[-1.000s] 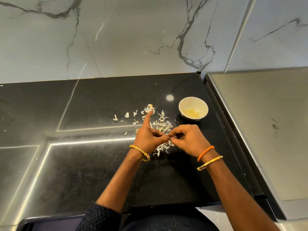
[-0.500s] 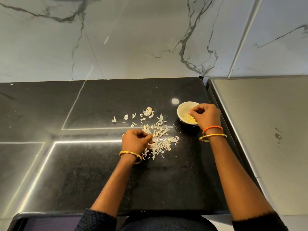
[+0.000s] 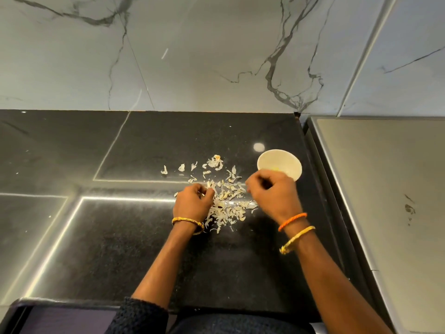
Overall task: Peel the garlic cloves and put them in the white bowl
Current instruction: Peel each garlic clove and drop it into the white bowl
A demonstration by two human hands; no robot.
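Note:
The white bowl (image 3: 290, 162) stands on the black counter at the right, and a bit of pale yellow peeled garlic (image 3: 276, 168) shows inside it. My right hand (image 3: 273, 195) hovers just in front of the bowl and hides its near rim. Its fingers are curled and nothing shows in them. A pile of garlic skins (image 3: 230, 201) lies between my hands. My left hand (image 3: 192, 202) rests at the pile's left edge with fingers curled inward. Anything inside them is hidden.
The black counter (image 3: 115, 239) runs left and toward me. A steel surface (image 3: 385, 189) adjoins it on the right, close to the bowl. A marble wall (image 3: 192, 56) rises behind. Stray skin flakes (image 3: 180, 168) lie left of the pile.
My hands parted from the middle. The right hand went to the bowl and has now drawn back toward the pile. The left hand dropped to the pile's left edge.

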